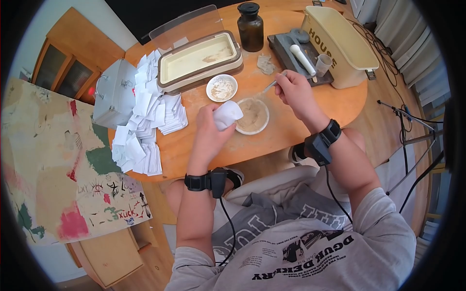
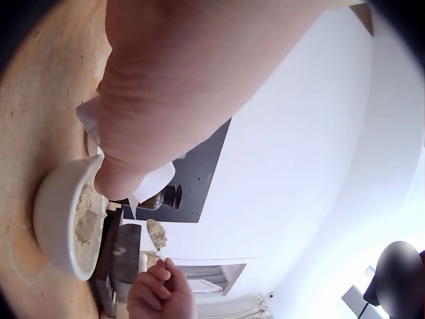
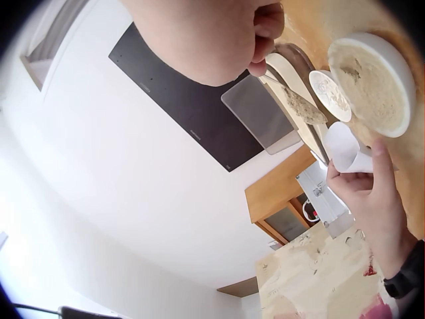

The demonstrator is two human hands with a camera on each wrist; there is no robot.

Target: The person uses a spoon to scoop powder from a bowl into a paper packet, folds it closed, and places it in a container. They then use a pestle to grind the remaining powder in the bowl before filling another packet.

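My left hand (image 1: 210, 136) grips a white paper cone (image 1: 227, 115), its opening showing in the right wrist view (image 3: 343, 147). Between the fingertips of my right hand (image 1: 297, 94) is a thin metal spoon (image 1: 270, 87); tan powder is heaped on its end (image 3: 302, 106), held in the air beside the cone. Below both hands stands a white bowl (image 1: 266, 127) of tan powder (image 1: 252, 115), close to the cone. Behind it sits a smaller white dish (image 1: 222, 88) with pale powder. My left thumb and forearm cover part of the cone in the left wrist view.
Piles of folded white papers (image 1: 150, 116) and a silver case (image 1: 115, 92) lie at the left. Behind are a cream tray (image 1: 199, 60) with a raised lid and a dark jar (image 1: 250, 29). At the right stand a grey stand (image 1: 297, 60) with a pestle and a cream bin (image 1: 342, 48).
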